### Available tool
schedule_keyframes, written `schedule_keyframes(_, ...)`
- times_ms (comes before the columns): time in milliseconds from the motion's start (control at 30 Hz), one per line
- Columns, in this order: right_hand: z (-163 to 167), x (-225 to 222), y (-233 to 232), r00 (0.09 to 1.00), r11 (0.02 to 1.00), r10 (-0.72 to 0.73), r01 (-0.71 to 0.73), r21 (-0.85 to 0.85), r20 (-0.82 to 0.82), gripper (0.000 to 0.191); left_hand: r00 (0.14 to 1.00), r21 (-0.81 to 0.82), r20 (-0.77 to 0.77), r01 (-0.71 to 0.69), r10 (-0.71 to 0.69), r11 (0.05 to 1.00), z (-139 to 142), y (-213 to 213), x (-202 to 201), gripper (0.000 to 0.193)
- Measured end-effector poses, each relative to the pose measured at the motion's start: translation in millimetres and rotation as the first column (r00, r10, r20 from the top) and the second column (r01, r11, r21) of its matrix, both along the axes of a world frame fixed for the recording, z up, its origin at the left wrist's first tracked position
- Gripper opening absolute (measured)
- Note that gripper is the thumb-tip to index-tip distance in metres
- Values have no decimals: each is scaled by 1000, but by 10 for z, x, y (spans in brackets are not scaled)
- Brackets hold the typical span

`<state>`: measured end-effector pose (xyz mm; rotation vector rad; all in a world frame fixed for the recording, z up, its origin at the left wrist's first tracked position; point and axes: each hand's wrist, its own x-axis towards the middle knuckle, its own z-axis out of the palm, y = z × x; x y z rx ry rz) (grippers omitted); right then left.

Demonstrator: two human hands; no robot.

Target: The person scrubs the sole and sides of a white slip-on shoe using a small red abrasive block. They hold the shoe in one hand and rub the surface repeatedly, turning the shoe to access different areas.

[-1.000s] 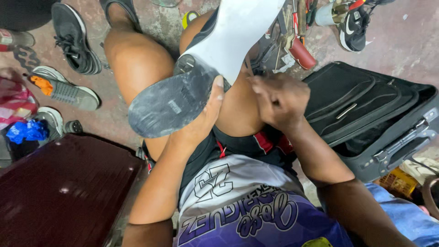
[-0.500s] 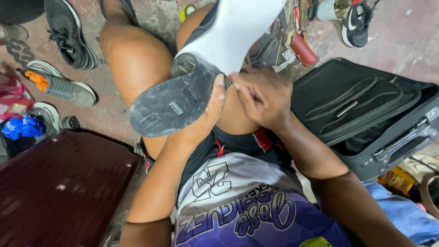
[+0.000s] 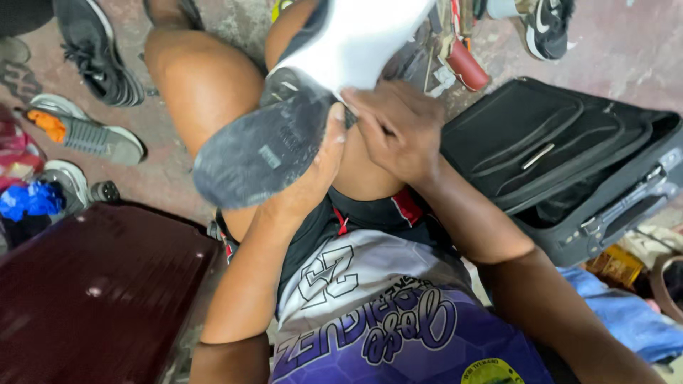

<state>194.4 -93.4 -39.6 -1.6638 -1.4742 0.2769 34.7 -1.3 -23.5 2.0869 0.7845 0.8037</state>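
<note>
R hand (image 3: 398,128) moved onto shoe (image 3: 299,114) | L hand (image 3: 313,178) grips sole underneath | R fingers press heel

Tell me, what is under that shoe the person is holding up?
Under the shoe are the person's bare thighs. The left hand supports it beside the right hand. The floor beneath is hidden.

Yellow package (image 3: 616,264) beside black suitcase (image 3: 569,156)
</note>
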Motion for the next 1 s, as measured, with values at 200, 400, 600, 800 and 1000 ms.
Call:
schedule_keyframes(200, 120, 8, -213, 988, 994, -66, 77, -75, 142, 24, 997, -33, -9, -74, 73, 997, 40, 0, -69, 16)
schedule_keyframes(400, 71, -92, -101, 955, 997, -39, 55, 45, -292, 15, 1000, -82, 2, 23, -23, 996, 23, -11, -74, 18)
schedule_keyframes(600, 77, -142, -78, 984, 1000, -17, 15, -16, -180, 18, 999, -117, 27, 25, -22, 993, -49, -61, -93, 19)
schedule_keyframes(800, 31, -144, -63, 981, 997, -66, 57, -53, -182, 22, 999, -194, -13, 35, -39, 980, -68, -70, -90, 18)
schedule_keyframes(1000, 86, -128, -202, 982, 998, -43, 33, -56, -185, 19, 997, -274, -71, -29, 10, 961, -5, -21, -120, 18)
